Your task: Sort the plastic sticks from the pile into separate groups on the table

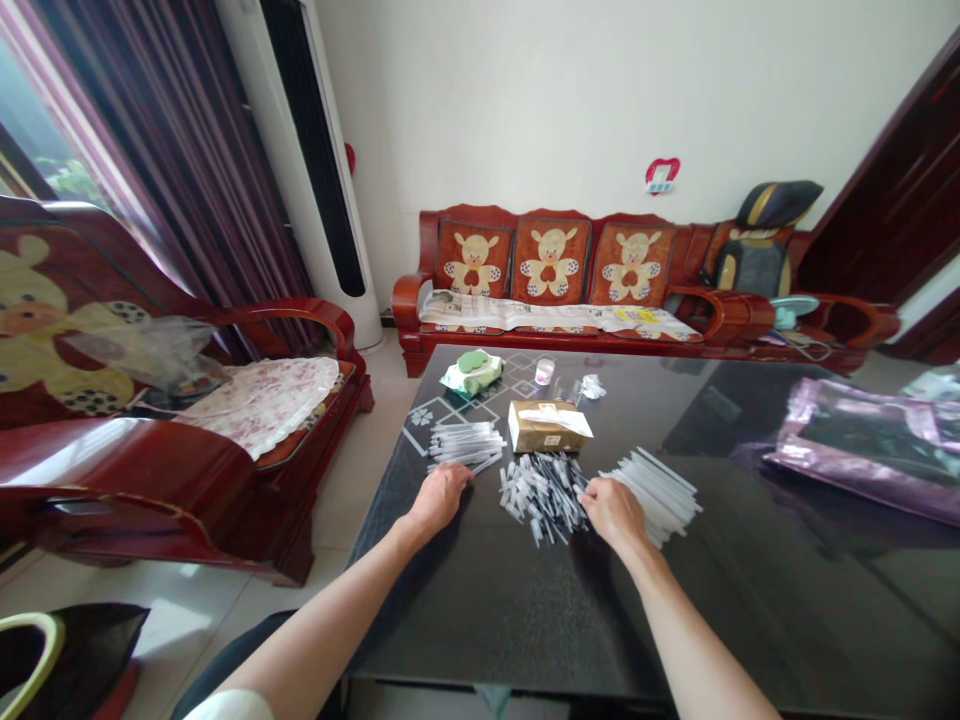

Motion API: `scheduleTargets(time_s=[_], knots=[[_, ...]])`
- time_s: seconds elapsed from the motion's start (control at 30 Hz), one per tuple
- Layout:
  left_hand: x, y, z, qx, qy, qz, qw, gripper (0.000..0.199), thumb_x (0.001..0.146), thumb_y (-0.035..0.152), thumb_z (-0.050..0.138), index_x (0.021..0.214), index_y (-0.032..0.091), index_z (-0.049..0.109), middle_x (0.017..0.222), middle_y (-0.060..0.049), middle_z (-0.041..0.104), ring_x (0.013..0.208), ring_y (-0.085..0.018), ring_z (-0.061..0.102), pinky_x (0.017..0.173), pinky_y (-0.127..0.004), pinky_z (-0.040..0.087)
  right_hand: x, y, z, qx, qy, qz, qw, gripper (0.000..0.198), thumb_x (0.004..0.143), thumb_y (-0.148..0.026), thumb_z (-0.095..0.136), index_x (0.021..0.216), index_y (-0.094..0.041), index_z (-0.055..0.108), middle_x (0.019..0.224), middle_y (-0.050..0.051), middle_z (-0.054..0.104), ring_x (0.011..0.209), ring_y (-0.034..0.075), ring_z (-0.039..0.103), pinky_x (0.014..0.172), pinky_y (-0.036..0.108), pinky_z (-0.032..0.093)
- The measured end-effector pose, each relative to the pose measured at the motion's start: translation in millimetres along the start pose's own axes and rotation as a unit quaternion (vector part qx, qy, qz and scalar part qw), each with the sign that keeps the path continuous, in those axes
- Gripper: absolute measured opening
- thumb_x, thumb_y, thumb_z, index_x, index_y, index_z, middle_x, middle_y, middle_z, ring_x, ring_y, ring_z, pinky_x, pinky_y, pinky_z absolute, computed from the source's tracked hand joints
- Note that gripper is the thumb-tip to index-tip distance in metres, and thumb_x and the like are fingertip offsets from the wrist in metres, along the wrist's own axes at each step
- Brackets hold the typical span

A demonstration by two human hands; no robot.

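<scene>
My left hand [442,494] is closed at the near edge of a pile of slim, whitish translucent tubes [466,442]. Its fingertips point down and away, and what they grip, if anything, is hidden. My right hand [616,508] pinches at the right side of a loose heap of small black and clear-white pieces [541,495], too small to name surely. Whatever sits in that pinch cannot be made out. Just beyond and right of this hand lies a second pile of longer whitish tubes [660,492], roughly lined up.
Behind the heap stands a gold tissue box [549,436]. Farther back on the dark table [525,620] are a green wipes pack [474,373], a small round container [544,372] and crumpled tissue [592,386]. A purple-edged clear bag [862,440] lies right. Wooden seats surround the table.
</scene>
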State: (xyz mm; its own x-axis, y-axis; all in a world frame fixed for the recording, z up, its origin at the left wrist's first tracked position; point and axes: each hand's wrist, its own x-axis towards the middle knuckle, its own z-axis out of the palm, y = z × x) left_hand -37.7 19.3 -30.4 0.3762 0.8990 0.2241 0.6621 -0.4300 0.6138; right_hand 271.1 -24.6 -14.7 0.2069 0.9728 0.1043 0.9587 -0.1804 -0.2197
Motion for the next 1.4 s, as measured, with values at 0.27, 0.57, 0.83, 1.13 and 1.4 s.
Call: scheduleTargets(time_s=[0.27,0.57,0.83,1.13,1.4], knots=[[-1,-5,4,0.084,-0.043,0.062,0.994,0.029,0.080,0.005,0.051,0.099,0.015,0.070,0.103,-0.013,0.068,0.105,-0.026,0.059,0.098,-0.036,0.040,-1,-3,-1,0.016,0.003,-0.027,0.999,0.021,0.082,-0.032,0.055,0.072,-0.023,0.072,0.075,0.008,0.072,0.072,0.020,0.065,0.055,0.027,0.033],[-1,-3,6,0.118,-0.055,0.066,0.989,0.023,0.082,0.009,0.051,0.096,0.014,0.070,0.101,-0.011,0.067,0.103,-0.023,0.059,0.097,-0.034,0.041,-1,-11,1,0.079,-0.028,-0.044,0.996,0.021,0.079,-0.029,0.055,0.069,-0.022,0.072,0.072,0.005,0.072,0.070,0.018,0.065,0.056,0.024,0.033],[-2,-5,7,0.081,-0.032,0.071,0.994,0.027,0.075,0.003,0.052,0.089,0.016,0.073,0.094,-0.010,0.068,0.096,-0.024,0.060,0.087,-0.032,0.045,-6,-29,1,0.108,0.009,-0.095,0.990,0.022,0.084,-0.036,0.054,0.081,-0.025,0.073,0.072,0.003,0.073,0.068,0.018,0.065,0.057,0.024,0.034],[3,-1,3,-0.129,0.010,-0.077,0.989,0.032,0.064,0.001,0.056,0.082,0.019,0.076,0.077,-0.004,0.070,0.073,-0.019,0.062,0.072,-0.030,0.046,-16,-51,20,0.018,0.057,-0.130,0.990,0.028,0.092,-0.040,0.046,0.097,-0.026,0.070,0.080,0.007,0.075,0.071,0.021,0.069,0.059,0.027,0.035],[3,24,-6,-0.600,-0.046,-0.193,0.775,0.045,0.059,0.008,0.074,0.104,0.014,0.068,0.084,-0.004,0.066,0.069,-0.013,0.061,0.070,-0.027,0.050,-31,-69,11,0.187,0.072,-0.166,0.966,0.031,0.092,-0.036,0.043,0.087,-0.021,0.070,0.079,0.009,0.074,0.068,0.020,0.066,0.061,0.028,0.040]])
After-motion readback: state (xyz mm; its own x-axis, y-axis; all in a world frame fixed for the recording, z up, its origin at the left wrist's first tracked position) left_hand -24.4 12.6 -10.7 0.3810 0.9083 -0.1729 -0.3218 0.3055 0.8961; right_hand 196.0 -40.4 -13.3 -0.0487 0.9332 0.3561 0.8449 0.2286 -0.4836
